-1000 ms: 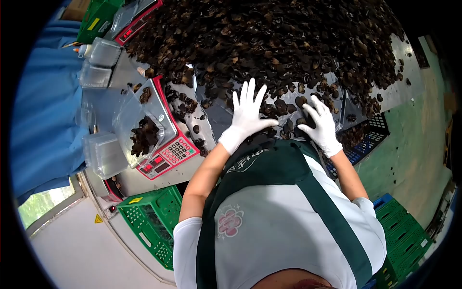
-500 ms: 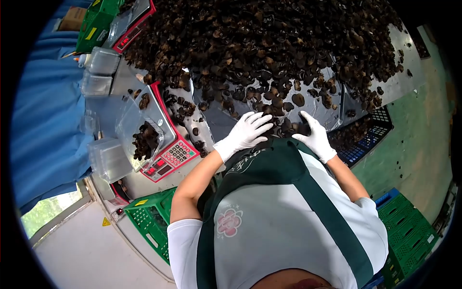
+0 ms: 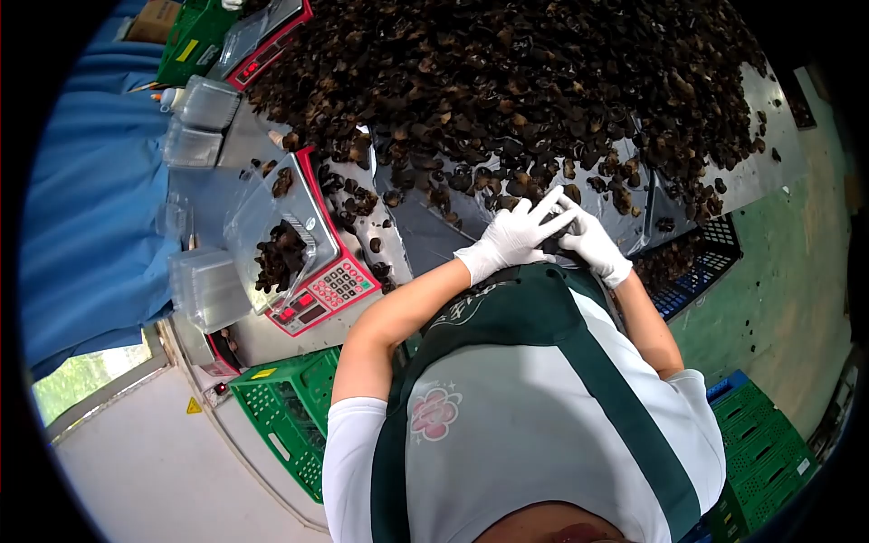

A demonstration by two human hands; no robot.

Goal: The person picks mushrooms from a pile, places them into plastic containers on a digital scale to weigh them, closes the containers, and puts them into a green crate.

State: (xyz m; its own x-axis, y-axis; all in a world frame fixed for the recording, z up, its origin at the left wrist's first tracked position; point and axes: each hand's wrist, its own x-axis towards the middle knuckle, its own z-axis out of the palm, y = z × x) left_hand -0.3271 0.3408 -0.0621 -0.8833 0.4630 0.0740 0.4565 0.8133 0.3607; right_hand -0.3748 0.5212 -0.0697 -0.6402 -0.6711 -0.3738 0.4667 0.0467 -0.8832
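Observation:
My left hand (image 3: 516, 237), in a white glove, reaches over the near edge of the pile with its fingers stretched out and apart. My gloved right hand (image 3: 594, 242) comes from the other side, its thumb and fingers apart and bent inward. The fingertips of both hands meet or overlap. Dark wood ear mushrooms (image 3: 489, 100) are heaped in front of me, with loose ones around my fingers. Dark material shows in the gap between the hands; whether either hand grips any of it is hidden.
On the left, a red scale (image 3: 330, 294) bears a clear plastic box with mushrooms (image 3: 281, 256). Stacked clear boxes (image 3: 206, 288) stand beside it. A dark blue crate (image 3: 697, 281) is at the right, green crates (image 3: 288, 407) below the table, another scale (image 3: 272, 45) at the back.
My left hand has moved right and my right hand slightly up and left, so the two now meet. The view has shifted slightly.

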